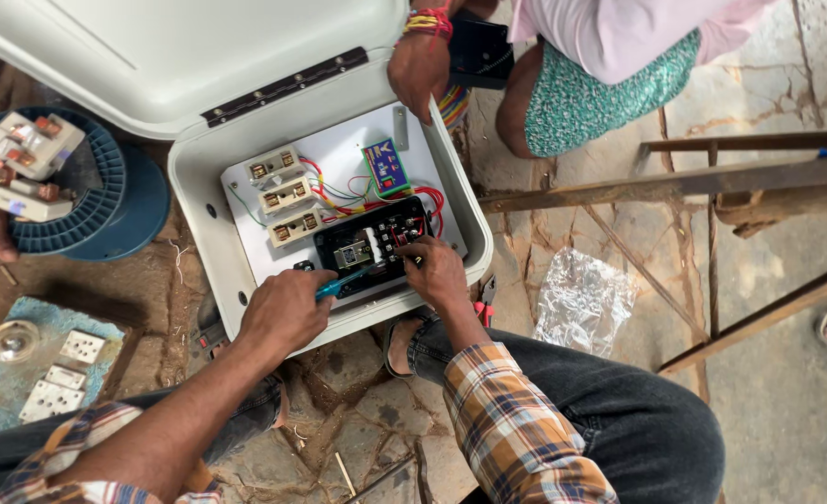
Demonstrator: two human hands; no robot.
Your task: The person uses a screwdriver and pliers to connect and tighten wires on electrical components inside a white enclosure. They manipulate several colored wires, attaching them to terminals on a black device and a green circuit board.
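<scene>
Two hands inside an open white electrical box [245, 271], left hand [287, 313] gripping a blue-handled screwdriver [340, 283] tight, right hand [438, 271] with fingers curled, pinching the black switch block [371, 245], another person's hand [418, 70] on the box rim

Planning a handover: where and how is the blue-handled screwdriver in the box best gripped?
Judging by its pose, grip the blue handle of the screwdriver, where the left hand holds it. Come from the lower left, over the near wall of the white box: the tip points right into the black unit, where the right hand and wires crowd it.
</scene>
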